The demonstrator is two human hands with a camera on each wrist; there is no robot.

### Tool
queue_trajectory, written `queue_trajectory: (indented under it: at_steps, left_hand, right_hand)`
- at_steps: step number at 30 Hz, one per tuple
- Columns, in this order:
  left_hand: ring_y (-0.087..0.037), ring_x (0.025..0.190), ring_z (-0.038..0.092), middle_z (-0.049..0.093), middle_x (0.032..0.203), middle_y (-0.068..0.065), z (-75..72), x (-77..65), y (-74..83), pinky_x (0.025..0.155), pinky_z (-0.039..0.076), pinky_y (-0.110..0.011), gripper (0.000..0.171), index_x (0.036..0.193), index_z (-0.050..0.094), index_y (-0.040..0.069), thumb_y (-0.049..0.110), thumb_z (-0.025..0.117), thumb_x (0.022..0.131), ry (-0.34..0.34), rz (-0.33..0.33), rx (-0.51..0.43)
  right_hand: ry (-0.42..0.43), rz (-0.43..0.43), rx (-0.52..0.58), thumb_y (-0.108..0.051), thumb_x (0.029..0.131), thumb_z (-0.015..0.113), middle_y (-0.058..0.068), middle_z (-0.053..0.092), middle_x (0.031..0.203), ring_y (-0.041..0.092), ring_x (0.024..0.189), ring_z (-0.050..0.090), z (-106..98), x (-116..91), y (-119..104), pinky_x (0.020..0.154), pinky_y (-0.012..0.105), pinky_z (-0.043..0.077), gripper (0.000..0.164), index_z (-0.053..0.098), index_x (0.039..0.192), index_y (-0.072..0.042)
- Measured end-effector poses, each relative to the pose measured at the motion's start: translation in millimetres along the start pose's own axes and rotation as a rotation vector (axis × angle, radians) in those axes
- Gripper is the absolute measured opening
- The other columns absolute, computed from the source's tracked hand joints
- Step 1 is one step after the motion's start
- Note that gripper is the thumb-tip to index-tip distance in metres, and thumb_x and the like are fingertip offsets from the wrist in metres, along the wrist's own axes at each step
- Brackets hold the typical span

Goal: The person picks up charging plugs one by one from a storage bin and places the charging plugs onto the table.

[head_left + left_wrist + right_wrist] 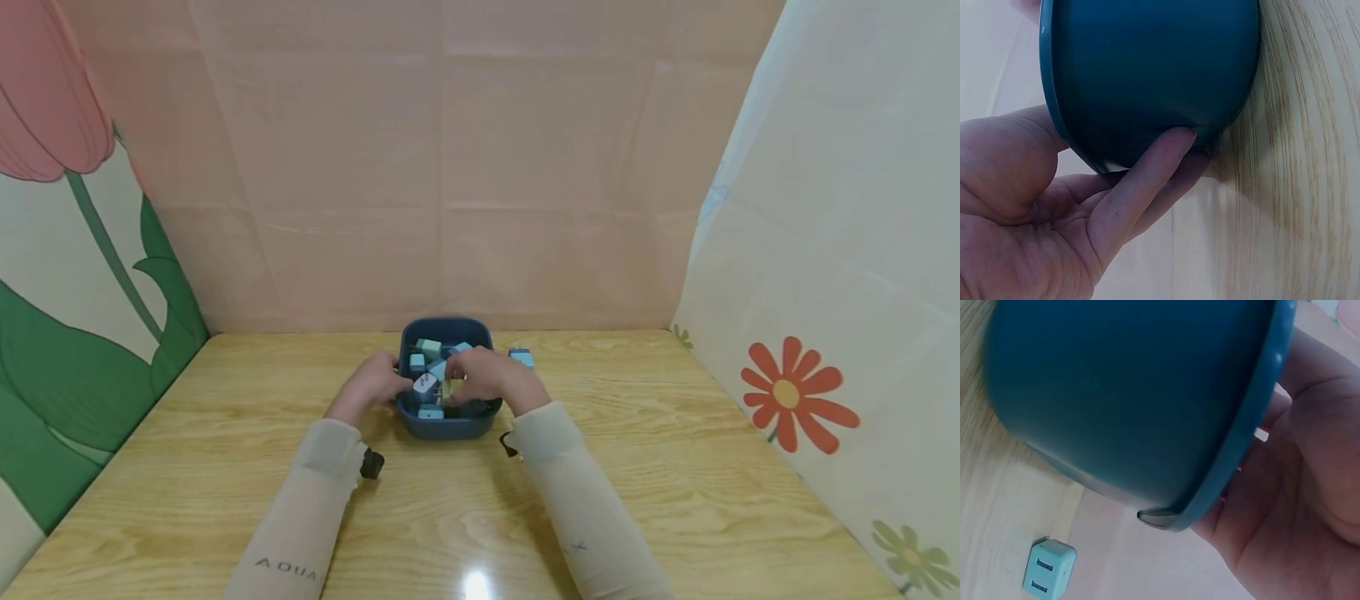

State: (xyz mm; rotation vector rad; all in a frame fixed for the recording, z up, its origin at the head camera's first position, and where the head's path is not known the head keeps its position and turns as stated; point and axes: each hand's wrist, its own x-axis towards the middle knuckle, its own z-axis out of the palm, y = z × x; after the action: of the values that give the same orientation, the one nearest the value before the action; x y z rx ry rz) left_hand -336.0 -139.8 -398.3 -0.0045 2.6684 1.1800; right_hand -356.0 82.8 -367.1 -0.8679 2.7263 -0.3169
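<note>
A dark blue plastic bin (446, 429) stands on the table, with several light blue, green and white plug chargers in it. My left hand (371, 385) grips the bin's left wall, its thumb over the rim by a white charger with prongs (424, 382). In the left wrist view, its fingers (1147, 181) lie along the outer wall. My right hand (491, 375) reaches over the right rim with bent fingers and pinches a yellowish charger (451, 390) inside the bin. The bin wall hides those fingertips in the right wrist view.
A light blue charger with two USB ports (1049, 569) lies on the wooden table (675, 467) right of the bin. A pink backdrop (450, 167) stands behind the table, with flower-printed sheets at both sides.
</note>
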Motion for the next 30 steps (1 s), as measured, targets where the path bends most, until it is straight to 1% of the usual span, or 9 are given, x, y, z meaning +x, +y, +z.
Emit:
queue_trajectory:
  at_steps: [4, 9, 13, 17, 21, 25, 28, 30]
  left_hand:
    - [-0.023, 0.088, 0.074, 0.076, 0.117, -0.022, 0.2, -0.3, -0.3, 0.077, 0.065, -0.034, 0.032, 0.128, 0.069, -0.007, 0.013, 0.069, 0.104, 0.003, 0.007, 0.008]
    - [-0.022, 0.087, 0.073, 0.076, 0.117, -0.021, 0.0, 1.2, -1.5, 0.077, 0.065, -0.033, 0.032, 0.129, 0.069, -0.007, 0.014, 0.068, 0.104, 0.000, 0.002, -0.001]
    - [-0.022, 0.083, 0.074, 0.076, 0.116, -0.022, 0.1, 2.9, -2.2, 0.074, 0.065, -0.033, 0.033, 0.129, 0.069, -0.007, 0.013, 0.068, 0.103, -0.003, 0.000, -0.004]
    - [-0.022, 0.084, 0.074, 0.075, 0.117, -0.021, 0.2, 4.3, -1.4, 0.074, 0.065, -0.032, 0.035, 0.132, 0.068, -0.007, 0.015, 0.069, 0.104, -0.011, -0.015, -0.004]
    - [-0.022, 0.086, 0.074, 0.075, 0.117, -0.020, -0.5, 4.2, -1.1, 0.075, 0.065, -0.032, 0.035, 0.132, 0.068, -0.006, 0.015, 0.068, 0.104, -0.012, -0.020, 0.002]
    - [-0.022, 0.085, 0.073, 0.075, 0.117, -0.020, -0.7, 3.1, -0.9, 0.074, 0.064, -0.032, 0.034, 0.130, 0.069, -0.006, 0.015, 0.068, 0.104, -0.011, -0.004, 0.008]
    - [-0.022, 0.084, 0.073, 0.075, 0.116, -0.020, -0.4, 2.8, -0.9, 0.074, 0.064, -0.032, 0.033, 0.130, 0.069, -0.006, 0.015, 0.068, 0.104, -0.011, 0.004, 0.012]
    - [-0.022, 0.085, 0.073, 0.075, 0.115, -0.020, -0.5, 2.9, -1.0, 0.074, 0.064, -0.032, 0.033, 0.130, 0.069, -0.006, 0.015, 0.068, 0.104, -0.009, 0.005, 0.014]
  right_hand:
    - [0.026, 0.006, -0.023, -0.030, 0.102, 0.075, 0.009, 0.073, 0.136, 0.026, 0.120, 0.070, 1.9, 1.9, 2.8, 0.104, 0.047, 0.060, 0.040, 0.070, 0.139, -0.015]
    - [0.040, -0.011, -0.024, -0.027, 0.107, 0.069, 0.012, 0.070, 0.145, 0.031, 0.130, 0.068, 3.0, 4.0, 4.8, 0.111, 0.051, 0.056, 0.043, 0.065, 0.148, -0.013]
    - [0.060, -0.041, -0.056, -0.026, 0.109, 0.066, 0.009, 0.070, 0.147, 0.029, 0.136, 0.066, 4.6, 6.6, 5.7, 0.116, 0.050, 0.054, 0.038, 0.069, 0.145, -0.015]
    - [0.080, -0.059, -0.062, -0.021, 0.110, 0.065, 0.009, 0.074, 0.142, 0.029, 0.133, 0.069, 3.7, 6.1, 4.8, 0.115, 0.049, 0.055, 0.031, 0.073, 0.139, -0.012]
    - [0.076, -0.047, -0.028, -0.019, 0.108, 0.066, 0.011, 0.074, 0.141, 0.029, 0.130, 0.070, 1.5, 4.3, 3.3, 0.114, 0.049, 0.056, 0.033, 0.072, 0.139, -0.009]
    - [0.049, -0.014, 0.012, -0.022, 0.104, 0.072, 0.010, 0.067, 0.151, 0.028, 0.137, 0.065, 2.1, 4.3, 2.2, 0.117, 0.050, 0.054, 0.040, 0.070, 0.143, -0.012]
    - [0.026, -0.005, 0.028, -0.021, 0.100, 0.077, 0.009, 0.063, 0.157, 0.028, 0.144, 0.059, 4.0, 4.9, 1.2, 0.119, 0.050, 0.052, 0.048, 0.067, 0.146, -0.013]
    - [0.017, -0.008, 0.026, -0.019, 0.099, 0.079, 0.008, 0.062, 0.158, 0.028, 0.147, 0.058, 5.1, 5.2, 0.6, 0.121, 0.050, 0.051, 0.050, 0.066, 0.147, -0.013]
